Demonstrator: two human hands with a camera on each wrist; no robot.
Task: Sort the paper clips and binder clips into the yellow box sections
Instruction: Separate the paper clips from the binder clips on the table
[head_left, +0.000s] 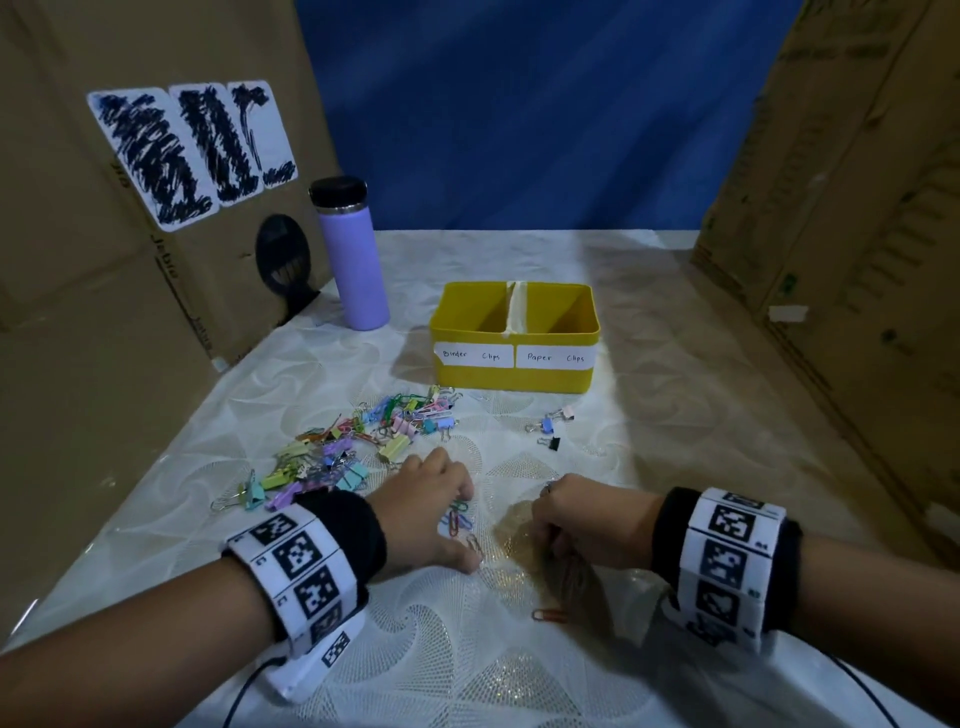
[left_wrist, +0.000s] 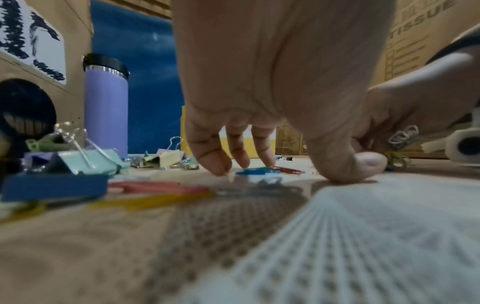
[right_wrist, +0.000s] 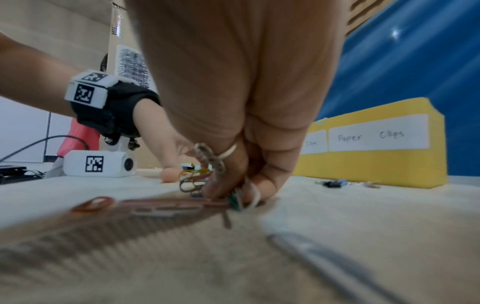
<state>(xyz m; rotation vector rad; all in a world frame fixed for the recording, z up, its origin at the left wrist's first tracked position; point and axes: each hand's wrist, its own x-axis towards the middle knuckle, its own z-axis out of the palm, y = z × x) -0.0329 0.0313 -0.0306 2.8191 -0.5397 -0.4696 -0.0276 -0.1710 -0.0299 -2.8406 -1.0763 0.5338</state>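
Note:
The yellow box (head_left: 467, 378) stands at mid-table, its left section labelled binder clips and its right section paper clips (right_wrist: 376, 164). A mixed pile of coloured clips (head_left: 353, 447) lies to its front left. My left hand (head_left: 462, 530) arches over a few paper clips (head_left: 457, 519), its fingertips (left_wrist: 221, 164) on the cloth beside them (left_wrist: 262, 170) and its thumb pressed down apart. My right hand (head_left: 545, 551) is curled tight and holds a bunch of paper clips (right_wrist: 205, 164) low against the table. An orange paper clip (head_left: 549, 616) lies near me.
A purple bottle (head_left: 353, 260) stands behind and to the left of the box. Cardboard walls close in the left (head_left: 104, 312) and the right (head_left: 857, 208). Three binder clips (head_left: 550, 426) lie apart in front of the box's right half.

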